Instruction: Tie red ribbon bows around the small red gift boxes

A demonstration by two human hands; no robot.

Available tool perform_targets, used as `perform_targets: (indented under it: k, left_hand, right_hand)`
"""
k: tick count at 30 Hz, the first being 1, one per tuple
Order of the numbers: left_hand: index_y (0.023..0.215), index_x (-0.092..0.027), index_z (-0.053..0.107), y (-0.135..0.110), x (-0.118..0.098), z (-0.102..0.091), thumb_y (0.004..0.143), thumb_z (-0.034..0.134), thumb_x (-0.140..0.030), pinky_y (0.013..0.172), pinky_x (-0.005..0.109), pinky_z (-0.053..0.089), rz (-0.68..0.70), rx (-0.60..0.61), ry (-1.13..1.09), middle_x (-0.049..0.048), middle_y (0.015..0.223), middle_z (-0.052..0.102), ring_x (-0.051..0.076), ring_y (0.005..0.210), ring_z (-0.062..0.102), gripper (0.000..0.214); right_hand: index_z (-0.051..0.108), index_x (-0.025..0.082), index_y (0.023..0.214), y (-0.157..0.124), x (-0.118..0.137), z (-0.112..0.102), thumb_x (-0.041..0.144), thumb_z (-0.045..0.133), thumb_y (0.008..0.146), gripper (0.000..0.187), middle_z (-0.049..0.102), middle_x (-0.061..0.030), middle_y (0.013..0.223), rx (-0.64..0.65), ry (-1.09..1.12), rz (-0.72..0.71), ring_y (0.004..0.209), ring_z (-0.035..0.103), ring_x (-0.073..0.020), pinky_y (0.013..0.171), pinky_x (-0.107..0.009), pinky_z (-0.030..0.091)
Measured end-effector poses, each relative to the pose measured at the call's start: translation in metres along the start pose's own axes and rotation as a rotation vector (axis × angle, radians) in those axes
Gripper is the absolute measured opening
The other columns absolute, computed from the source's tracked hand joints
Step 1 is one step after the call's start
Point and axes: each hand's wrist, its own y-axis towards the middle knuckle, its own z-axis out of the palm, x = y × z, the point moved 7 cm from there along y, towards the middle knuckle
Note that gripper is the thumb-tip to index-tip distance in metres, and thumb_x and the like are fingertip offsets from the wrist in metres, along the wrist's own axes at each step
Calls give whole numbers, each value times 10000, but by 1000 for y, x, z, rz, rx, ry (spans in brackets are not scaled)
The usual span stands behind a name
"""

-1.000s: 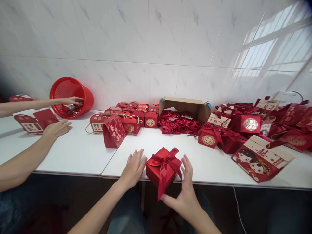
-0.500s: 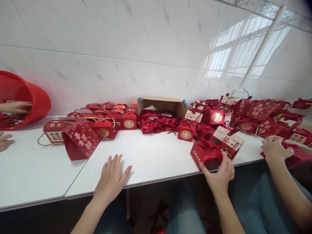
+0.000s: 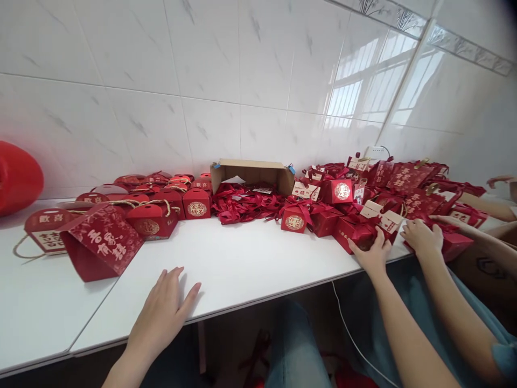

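Observation:
My left hand (image 3: 161,307) lies on the white tabletop near the front edge, fingers spread and holding nothing. My right hand (image 3: 374,254) has thumb and fingers on a red gift box (image 3: 346,235) with a ribbon bow, at the right end of the table's front. This box sits against other ribboned boxes. Just behind my fingers is a red box with a cream top (image 3: 390,220). A small red gift box (image 3: 293,218) with a gold round emblem stands to the left of the held one.
An open cardboard box (image 3: 252,171) spills red ribbons (image 3: 246,203) against the tiled wall. Rope-handled red boxes (image 3: 151,221) crowd the left, beside a tent-shaped red box (image 3: 105,242). A red bucket (image 3: 20,178) is at far left. A co-worker's hand (image 3: 423,237) works close on my right.
My right hand has pushed the ribboned gift box back and right, up to the other boxes. The view has turned right. My left hand stays flat on the table.

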Motion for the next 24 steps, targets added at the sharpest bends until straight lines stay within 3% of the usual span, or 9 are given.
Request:
perform_targets:
  k: [4, 6, 9, 11, 14, 18, 21, 24]
  left_hand:
    - [1331, -63, 385, 1, 1, 0, 834, 367, -551, 1067, 512, 307, 21, -13, 3, 191, 1413, 404, 353, 1377, 229, 697]
    - [1330, -67, 385, 2, 2, 0, 832, 373, -550, 1067, 515, 306, 25, -19, -3, 192, 1411, 405, 356, 1375, 232, 694]
    - [1326, -70, 386, 1, 2, 3, 823, 395, -549, 1068, 534, 297, 19, -15, -19, 198, 1410, 403, 365, 1374, 228, 694]
    - [1307, -84, 399, 0, 1, 4, 811, 417, -554, 1072, 539, 289, 15, -21, -46, 195, 1403, 407, 366, 1376, 220, 683]
    - [1263, -139, 413, -3, 0, -14, 821, 429, -526, 1084, 489, 307, 38, -174, -166, 164, 1383, 416, 321, 1360, 278, 587]
    - [1215, -200, 430, -10, 15, -78, 856, 458, -444, 1091, 420, 317, 33, -583, -190, 122, 1330, 440, 256, 1285, 396, 434]
    - [1273, -141, 391, -4, 42, -126, 824, 531, -476, 1096, 445, 290, -68, -778, -46, 143, 1335, 421, 285, 1311, 337, 577]
    - [1365, -60, 252, 21, 85, -149, 726, 617, -572, 1076, 526, 265, -231, -759, -41, 204, 1392, 353, 365, 1321, 283, 896]
  right_hand:
    - [205, 146, 1435, 1, -9, 1, 623, 695, 532, 1133, 133, -265, 1418, 42, -10, 66, 1303, 189, -487, 1011, -600, 230]
    - [150, 115, 1452, -5, -6, -3, 649, 693, 517, 1206, 23, -280, 1451, -25, -26, 34, 1327, 86, -507, 1016, -632, 182]
    - [99, 58, 1455, -26, 18, -12, 673, 639, 594, 1188, -36, -295, 1462, -199, -30, -136, 1349, 2, -485, 1026, -651, 123]
    - [104, 66, 1456, -47, 46, -8, 632, 595, 691, 1071, -23, -281, 1472, -223, -11, -274, 1366, 6, -446, 1039, -637, 123]
    - [184, 135, 1453, -79, 97, 12, 519, 565, 783, 861, -11, -215, 1498, -66, 25, -423, 1384, -1, -402, 1058, -611, 145]
    - [295, 237, 1418, -118, 151, 49, 402, 534, 826, 659, 121, -132, 1503, 318, 110, -569, 1381, 143, -346, 1049, -563, 263]
    - [417, 229, 1353, -136, 161, 69, 361, 515, 829, 548, 261, -121, 1473, 450, 85, -618, 1361, 217, -341, 1035, -556, 298]
    - [571, 202, 1218, -148, 154, 91, 353, 482, 839, 417, 477, -126, 1343, 634, -31, -611, 1271, 387, -336, 997, -538, 351]
